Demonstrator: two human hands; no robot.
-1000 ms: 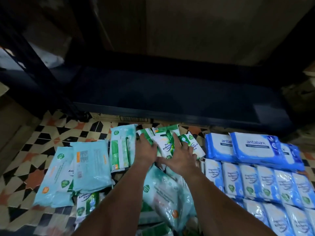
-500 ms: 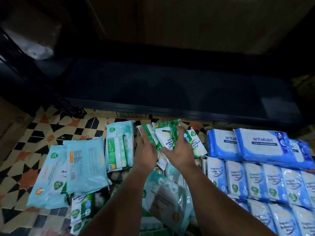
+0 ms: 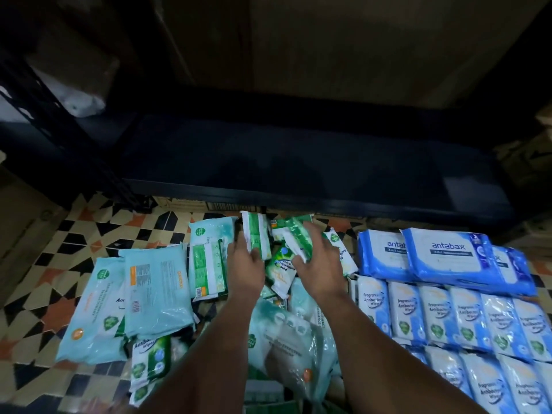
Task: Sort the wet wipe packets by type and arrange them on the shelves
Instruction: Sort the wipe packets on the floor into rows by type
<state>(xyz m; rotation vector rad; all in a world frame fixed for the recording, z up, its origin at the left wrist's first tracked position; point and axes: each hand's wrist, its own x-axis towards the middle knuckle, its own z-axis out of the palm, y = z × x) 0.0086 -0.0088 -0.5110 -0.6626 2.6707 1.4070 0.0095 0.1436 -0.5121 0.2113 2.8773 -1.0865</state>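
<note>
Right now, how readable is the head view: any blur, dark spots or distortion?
Head view: the shelf is dim and nearly featureless; the green packets in the left hand and right hand are motion-blurred; the blue packets read sharply; wide-angle bending at the edges.

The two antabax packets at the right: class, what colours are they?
Blue with white label panels, clearest in the head view.

Three dark-blue antabax packets [image 3: 448, 256]; two large pale-teal packets [image 3: 155, 291]; two small green packets [image 3: 255, 236] held, one per hand.
</note>
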